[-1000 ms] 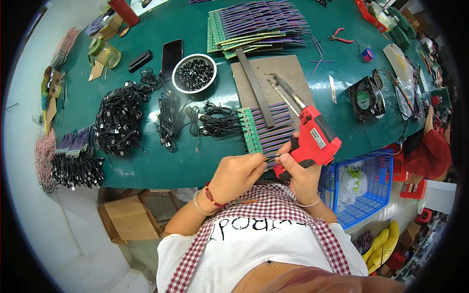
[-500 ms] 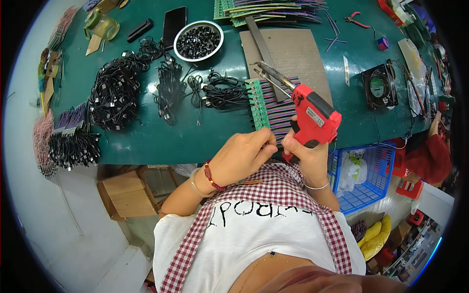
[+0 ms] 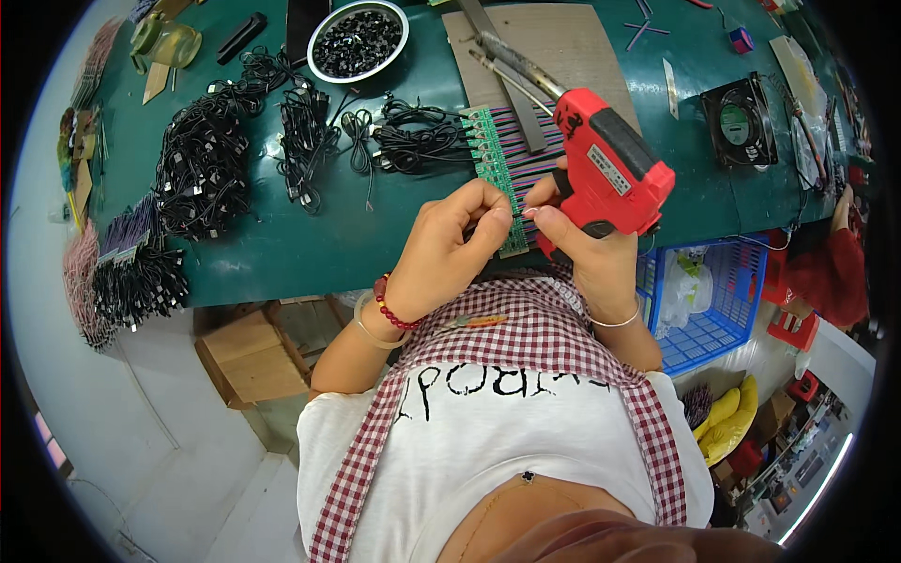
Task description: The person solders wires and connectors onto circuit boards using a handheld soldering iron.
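Observation:
A red soldering gun [image 3: 608,165] with a long metal tip is gripped in my right hand [image 3: 584,253], its tip pointing up and to the left over the table. My left hand [image 3: 451,246] pinches the near end of a row of small green circuit boards [image 3: 496,164] with striped coloured wires [image 3: 540,155] attached. Both hands meet at the front edge of the green table [image 3: 310,244]. Black cables [image 3: 413,141] run from the boards to the left.
Heaps of black cables [image 3: 202,174] cover the left of the table. A white bowl of small black parts [image 3: 358,41] and a brown board [image 3: 563,47] lie farther back. A small fan [image 3: 740,122] stands right. A blue basket [image 3: 713,300] and a cardboard box [image 3: 246,357] sit below.
The view has dipped and drawn closer. My hands and the soldering gun have stayed together at the table's front edge, the left fingers shifting along the near end of the boards.

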